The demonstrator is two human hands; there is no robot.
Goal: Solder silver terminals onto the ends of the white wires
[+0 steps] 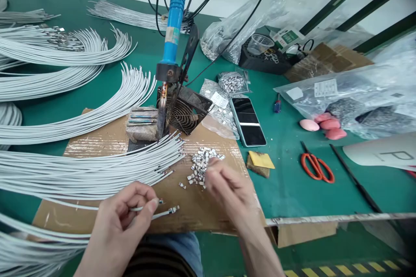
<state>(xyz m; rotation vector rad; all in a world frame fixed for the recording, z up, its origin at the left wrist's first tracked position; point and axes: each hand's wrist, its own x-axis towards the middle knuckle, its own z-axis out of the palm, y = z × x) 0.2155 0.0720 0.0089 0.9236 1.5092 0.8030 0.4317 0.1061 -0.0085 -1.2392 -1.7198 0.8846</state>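
Note:
My left hand (pixel 126 216) pinches a thin white cable between thumb and forefinger, its bare end just past the fingertips. Beside it, a second white cable (pixel 164 213) ends in a small metal-and-white connector. My right hand (pixel 227 186), slightly blurred, is at the right edge of a pile of small white connectors (pixel 201 162). Its fingers are drawn together, and what they hold, if anything, is hidden. Several white cables (pixel 146 162) lie in a bundle above my left hand. Over them hangs a blue soldering iron (pixel 175 21), tip pointing down.
Cardboard (pixel 224 216) covers the bench under my hands. A small fan (pixel 186 112) stands behind the iron. To the right lie a phone (pixel 248 121), a yellow sponge (pixel 261 159), orange-handled scissors (pixel 315 166) and plastic bags (pixel 351 91). More cable bundles (pixel 65 82) fill the left.

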